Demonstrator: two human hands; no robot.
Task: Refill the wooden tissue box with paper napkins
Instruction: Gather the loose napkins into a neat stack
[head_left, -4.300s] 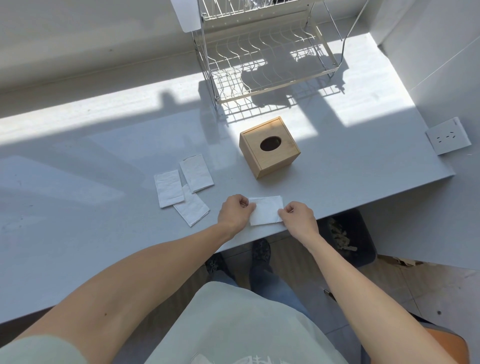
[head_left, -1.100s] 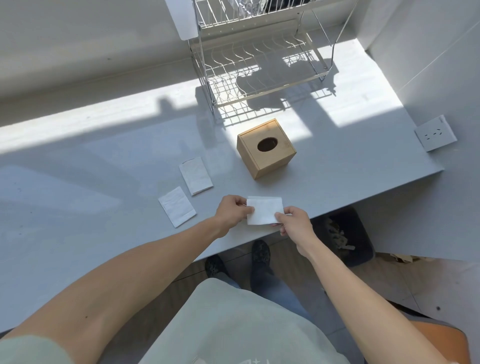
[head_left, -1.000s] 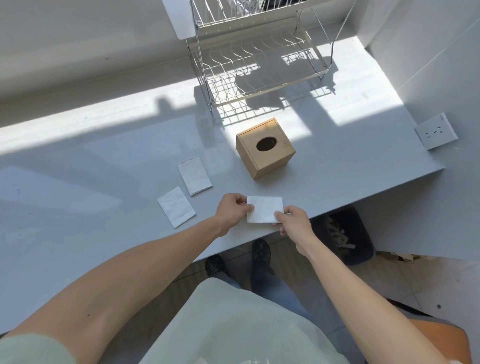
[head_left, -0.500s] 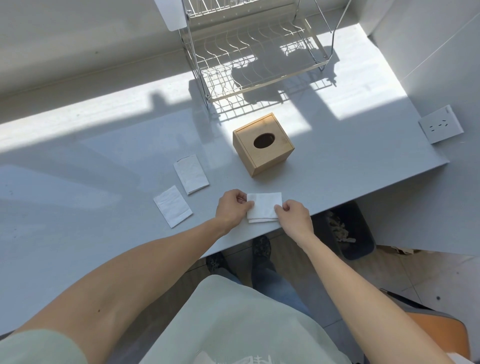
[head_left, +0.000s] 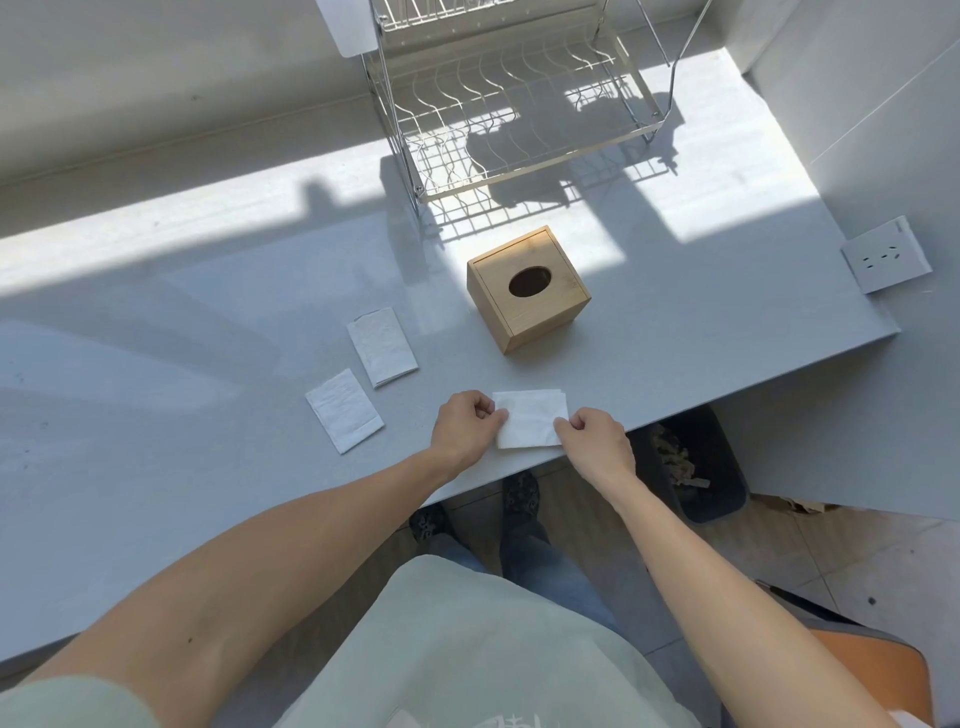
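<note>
Lowered napkin stack (head_left: 529, 419) now rests on counter (head_left: 208, 364).

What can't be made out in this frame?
- Inside of the wooden tissue box, head view: its oval opening is dark.
- Sheet count of the napkin stack: the left hand and right hand cover both ends.
- Dish rack: upper tier cut off by the top edge.
</note>
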